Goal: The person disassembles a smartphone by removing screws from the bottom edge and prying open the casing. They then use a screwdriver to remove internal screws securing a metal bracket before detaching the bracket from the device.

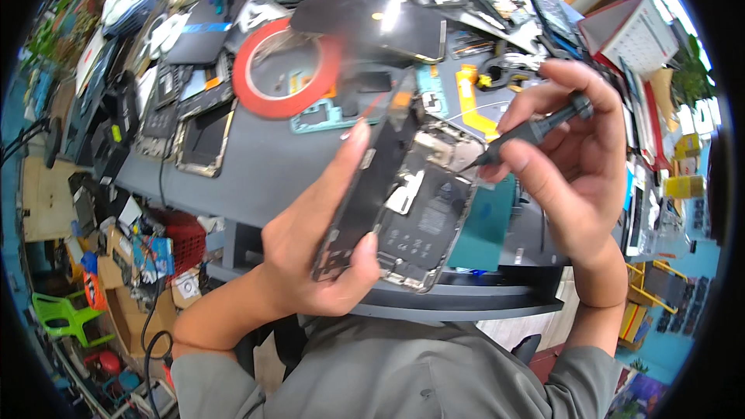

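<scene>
An opened smartphone (425, 221) tilts over the near edge of the desk. Its dark battery and metal-covered inner parts face up. The phone's screen panel (365, 186) stands raised along the left side of the body. My left hand (306, 244) grips this panel, fingers behind it and thumb by the phone's lower left edge. Between the thumb and fingers of my right hand (578, 186) is a slim dark screwdriver (531, 133). Its tip points down at the upper right of the phone's inside; whether it touches a screw I cannot make out.
A red roll of tape (247, 81) and a loose black screen (341, 17) lie beyond the phone. A teal mat (483, 225) sits right of it. Phone frames (206, 140) lie left, a yellow flex piece (470, 105) right. Piled parts line the back, near a desk calendar (632, 35).
</scene>
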`<state>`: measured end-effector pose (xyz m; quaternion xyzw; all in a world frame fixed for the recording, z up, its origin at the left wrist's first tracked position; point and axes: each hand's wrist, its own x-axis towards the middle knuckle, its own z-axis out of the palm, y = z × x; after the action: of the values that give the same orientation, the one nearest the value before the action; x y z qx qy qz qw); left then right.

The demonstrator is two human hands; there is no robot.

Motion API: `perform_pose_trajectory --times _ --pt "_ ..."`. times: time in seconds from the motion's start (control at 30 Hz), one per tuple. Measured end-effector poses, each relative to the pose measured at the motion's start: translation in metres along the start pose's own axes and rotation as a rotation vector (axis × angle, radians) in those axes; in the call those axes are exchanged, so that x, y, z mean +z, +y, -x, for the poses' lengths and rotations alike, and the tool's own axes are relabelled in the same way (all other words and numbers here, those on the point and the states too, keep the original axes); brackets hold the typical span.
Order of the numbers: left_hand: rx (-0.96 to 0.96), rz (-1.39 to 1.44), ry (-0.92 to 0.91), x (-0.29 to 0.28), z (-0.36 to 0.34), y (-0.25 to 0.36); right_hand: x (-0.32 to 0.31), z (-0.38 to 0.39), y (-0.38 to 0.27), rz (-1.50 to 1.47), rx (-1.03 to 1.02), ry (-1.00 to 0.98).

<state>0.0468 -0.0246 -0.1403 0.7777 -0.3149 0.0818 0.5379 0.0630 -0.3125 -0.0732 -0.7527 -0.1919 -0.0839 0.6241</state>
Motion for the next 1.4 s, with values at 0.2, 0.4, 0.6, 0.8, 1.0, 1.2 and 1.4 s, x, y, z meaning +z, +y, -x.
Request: perform_pose_trajectory --times 0.2,0.4,0.6,0.8,1.0,1.2,1.4 --pt "0.049 0.024 0.051 0.005 0.003 -0.008 -0.084 0.006 -0.016 0.268 -0.001 0.256" --pt "0.031 -0.013 0.015 0.002 0.004 -0.006 -0.108 0.037 -0.014 0.3 0.062 0.226" --pt "0.045 0.005 0.027 0.002 0.004 -0.008 -0.04 0.014 -0.023 0.52 0.134 -0.311" --pt "-0.002 0.065 -0.008 0.002 0.002 -0.004 -0.003 -0.001 -0.013 0.673 0.031 -0.481" --pt "0.004 0.016 -0.014 0.003 0.006 -0.008 -0.001 -0.012 -0.016 0.7 0.132 -0.564" --pt "-0.013 0.065 0.017 0.004 0.006 -0.005 0.001 -0.026 -0.025 0.718 0.207 -0.632" --pt "0.012 0.044 0.022 0.004 0.005 -0.007 0.0 -0.027 -0.017 0.665 0.181 -0.604"
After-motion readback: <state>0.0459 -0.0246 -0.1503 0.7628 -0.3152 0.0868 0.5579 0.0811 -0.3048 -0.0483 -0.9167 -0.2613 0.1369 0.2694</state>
